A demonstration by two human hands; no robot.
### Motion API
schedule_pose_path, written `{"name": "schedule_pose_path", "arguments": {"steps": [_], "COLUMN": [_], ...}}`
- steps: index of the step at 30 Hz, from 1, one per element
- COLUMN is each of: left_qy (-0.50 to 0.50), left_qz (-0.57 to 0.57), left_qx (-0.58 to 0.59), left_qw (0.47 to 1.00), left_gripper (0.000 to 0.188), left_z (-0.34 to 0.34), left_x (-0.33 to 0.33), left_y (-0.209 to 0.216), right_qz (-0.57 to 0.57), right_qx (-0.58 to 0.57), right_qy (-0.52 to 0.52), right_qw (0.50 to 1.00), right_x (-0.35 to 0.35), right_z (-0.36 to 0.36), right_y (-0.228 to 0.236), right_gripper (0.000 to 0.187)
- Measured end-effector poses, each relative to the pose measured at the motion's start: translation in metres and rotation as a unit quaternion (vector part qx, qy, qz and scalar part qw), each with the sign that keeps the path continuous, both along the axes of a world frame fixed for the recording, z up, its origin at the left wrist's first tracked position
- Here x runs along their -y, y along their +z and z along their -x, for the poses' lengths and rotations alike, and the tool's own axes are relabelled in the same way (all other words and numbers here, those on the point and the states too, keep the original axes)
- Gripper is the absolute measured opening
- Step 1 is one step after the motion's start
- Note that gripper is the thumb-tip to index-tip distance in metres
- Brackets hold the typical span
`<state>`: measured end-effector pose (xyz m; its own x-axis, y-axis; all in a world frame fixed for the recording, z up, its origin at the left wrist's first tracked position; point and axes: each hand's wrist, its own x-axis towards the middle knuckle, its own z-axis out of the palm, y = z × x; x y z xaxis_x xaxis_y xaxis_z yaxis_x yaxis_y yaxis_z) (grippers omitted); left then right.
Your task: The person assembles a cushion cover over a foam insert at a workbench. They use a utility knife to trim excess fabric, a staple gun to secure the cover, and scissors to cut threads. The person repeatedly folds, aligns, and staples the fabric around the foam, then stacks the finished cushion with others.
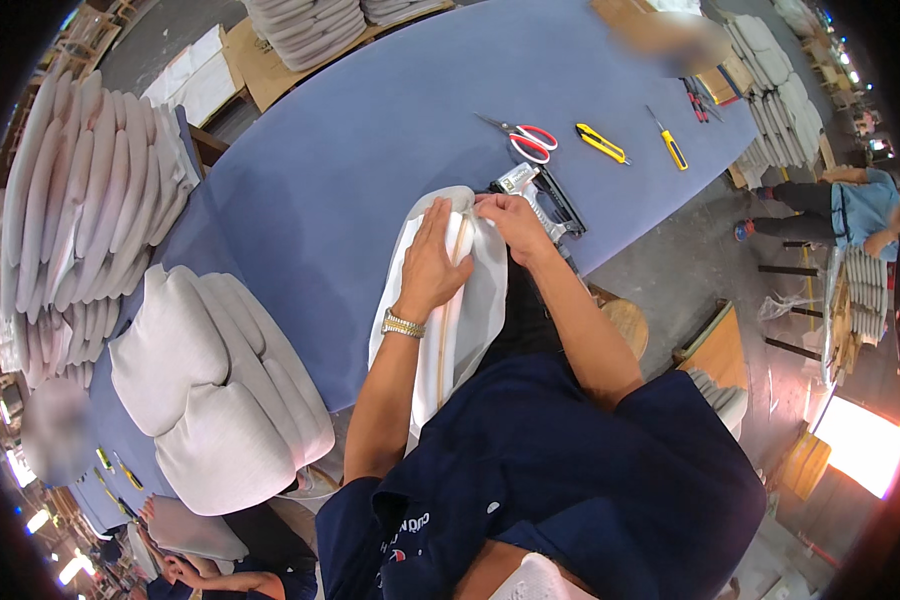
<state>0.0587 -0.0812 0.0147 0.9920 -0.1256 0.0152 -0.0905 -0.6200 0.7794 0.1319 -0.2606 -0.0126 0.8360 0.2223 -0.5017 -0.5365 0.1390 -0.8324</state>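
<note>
In front of me a light grey seat cushion [398, 285] stands on its edge, its white underside and a tan strip turned up. My left hand [432, 255] lies along it with fingers stretched out and thumb apart, a gold watch on the wrist. At the cushion's far end, my right hand [510, 222] is closed, pinching the edge of the cover fabric. Just beyond that hand lies a silver and black staple gun [532, 190]. Farther up the table are scissors [532, 143] with red and white handles, a yellow utility knife [602, 143] and a yellow screwdriver [672, 148].
Grey cushions [220, 390] are piled at the left on the blue table [370, 120]. A taller stack [90, 190] stands behind them. Red-handled pliers [695, 100] lie at the far right. A co-worker [250, 585] sits at lower left; another person [860, 215] stands at right.
</note>
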Motion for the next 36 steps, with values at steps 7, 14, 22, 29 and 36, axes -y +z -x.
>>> {"name": "schedule_pose_path", "arguments": {"steps": [7, 14, 22, 29, 36], "left_qy": [0.009, 0.028, 0.055, 0.105, 0.221], "left_qz": [-0.038, -0.035, -0.115, 0.03, 0.08], "left_qx": [-0.006, -0.029, -0.099, -0.055, -0.036], "left_qw": [0.999, 0.999, 0.987, 0.993, 0.971], "left_gripper": [0.099, 0.107, 0.1, 0.076, 0.075], "left_z": [-0.002, -0.007, -0.004, -0.021, -0.095], "left_x": [0.008, 0.011, 0.018, 0.006, -0.02], "left_y": [0.0, -0.009, 0.004, 0.012, 0.031], "right_qz": [0.285, 0.337, 0.347, 0.324, 0.36], "right_qx": [0.226, 0.408, 0.371, 0.37, 0.406], "right_qy": [0.046, 0.067, 0.038, 0.101, 0.099], "right_qw": [0.93, 0.846, 0.861, 0.865, 0.834], "right_x": [-0.005, -0.012, -0.012, -0.028, -0.078], "right_z": [0.014, 0.008, -0.001, -0.024, -0.113], "right_y": [0.004, 0.009, -0.026, -0.01, 0.016], "right_gripper": [0.039, 0.026, 0.04, 0.042, 0.047]}}
